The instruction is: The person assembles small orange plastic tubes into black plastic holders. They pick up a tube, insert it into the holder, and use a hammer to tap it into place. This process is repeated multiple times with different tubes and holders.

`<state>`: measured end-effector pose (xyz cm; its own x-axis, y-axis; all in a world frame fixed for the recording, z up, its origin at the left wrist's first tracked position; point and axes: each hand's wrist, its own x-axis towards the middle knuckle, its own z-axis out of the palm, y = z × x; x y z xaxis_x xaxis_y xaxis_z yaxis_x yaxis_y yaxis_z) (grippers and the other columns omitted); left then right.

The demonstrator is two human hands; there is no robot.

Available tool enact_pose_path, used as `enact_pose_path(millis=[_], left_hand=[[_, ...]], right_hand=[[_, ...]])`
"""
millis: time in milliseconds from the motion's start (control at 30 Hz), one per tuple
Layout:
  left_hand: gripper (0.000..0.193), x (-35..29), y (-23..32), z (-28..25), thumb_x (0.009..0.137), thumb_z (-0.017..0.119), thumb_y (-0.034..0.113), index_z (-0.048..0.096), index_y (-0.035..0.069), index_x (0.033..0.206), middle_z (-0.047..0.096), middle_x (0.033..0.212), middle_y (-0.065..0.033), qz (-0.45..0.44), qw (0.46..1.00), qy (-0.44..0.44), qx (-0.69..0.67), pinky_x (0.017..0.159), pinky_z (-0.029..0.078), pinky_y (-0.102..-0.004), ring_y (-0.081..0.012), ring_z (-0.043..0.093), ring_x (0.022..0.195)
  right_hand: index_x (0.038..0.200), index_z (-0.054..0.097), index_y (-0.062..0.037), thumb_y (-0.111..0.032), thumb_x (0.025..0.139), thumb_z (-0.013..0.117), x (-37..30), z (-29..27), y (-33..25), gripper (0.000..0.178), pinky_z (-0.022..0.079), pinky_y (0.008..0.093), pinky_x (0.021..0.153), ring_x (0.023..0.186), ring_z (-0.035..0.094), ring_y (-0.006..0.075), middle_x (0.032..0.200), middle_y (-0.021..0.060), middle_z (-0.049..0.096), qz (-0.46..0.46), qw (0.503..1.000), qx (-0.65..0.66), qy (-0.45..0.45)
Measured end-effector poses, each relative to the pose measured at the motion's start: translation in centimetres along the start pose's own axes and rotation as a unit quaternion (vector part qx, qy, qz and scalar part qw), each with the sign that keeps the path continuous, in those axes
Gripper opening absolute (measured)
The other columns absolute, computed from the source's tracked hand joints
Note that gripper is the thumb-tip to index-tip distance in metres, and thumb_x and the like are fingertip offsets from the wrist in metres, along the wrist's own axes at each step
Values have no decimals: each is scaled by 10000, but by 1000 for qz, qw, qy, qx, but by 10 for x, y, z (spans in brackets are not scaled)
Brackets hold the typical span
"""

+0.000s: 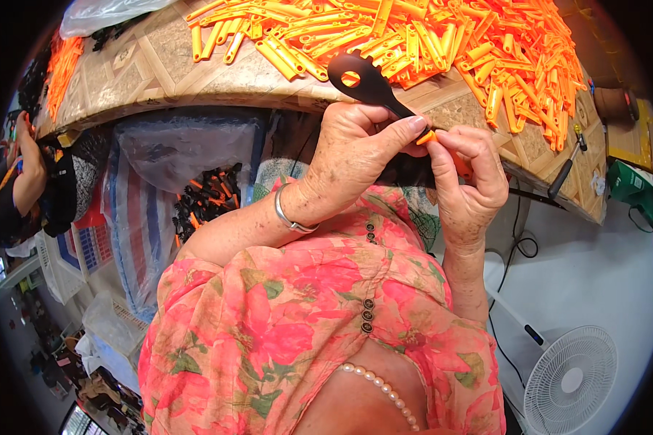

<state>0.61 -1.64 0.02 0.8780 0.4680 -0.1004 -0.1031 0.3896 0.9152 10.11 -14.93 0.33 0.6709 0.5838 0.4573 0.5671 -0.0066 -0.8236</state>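
Observation:
Between my hands, just off the table's front edge, is a black pasta server (370, 81) with a toothed rim and a round hole in its head. My left hand (352, 156) is closed round its neck, thumb on top, its head pointing up and left. My right hand (473, 174) pinches an orange plastic handle (426, 137) at the server's lower end. Most of that handle is hidden by my fingers, so how far the two parts are joined cannot be seen. A large heap of orange handles (413, 40) lies on the table beyond my hands.
The wood-patterned table (167, 81) curves across the front. A hammer (567, 167) lies at its right end. Below left, a striped bag (149, 210) holds black-and-orange utensils (212, 194). A person's arm (27, 170) shows at far left; a white fan (572, 378) stands lower right.

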Motion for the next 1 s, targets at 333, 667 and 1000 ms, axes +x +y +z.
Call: enact_pose_path(millis=[333, 667, 1000], left_hand=[[212, -1, -6, -4, 854, 712, -9, 668, -17, 1062, 660, 1038, -53, 77, 996, -34, 23, 867, 526, -247, -113, 634, 957], [205, -1, -6, -9, 832, 738, 29, 670, -14, 1020, 630, 1023, -68, 177, 972, -71, 135, 767, 539, -248, -130, 623, 927], [162, -1, -13, -13, 853, 712, 53, 659, -16, 990, 640, 981, -62, 253, 930, -53, 262, 768, 524, -259, -126, 627, 869]], right_hand=[[908, 671, -13, -15, 825, 737, -1, 2, 0, 106, 472, 225, 667, 752, 604, 99, 863, 49, 651, 88, 994, 56, -15], [864, 642, 5, -16, 839, 702, -2, -7, -8, 69, 473, 241, 616, 673, 598, 99, 782, 48, 655, 126, 988, 58, -73], [844, 607, 8, -36, 871, 678, -10, 0, -5, 88, 454, 206, 555, 629, 568, 47, 757, 21, 643, 167, 978, 97, -75]])
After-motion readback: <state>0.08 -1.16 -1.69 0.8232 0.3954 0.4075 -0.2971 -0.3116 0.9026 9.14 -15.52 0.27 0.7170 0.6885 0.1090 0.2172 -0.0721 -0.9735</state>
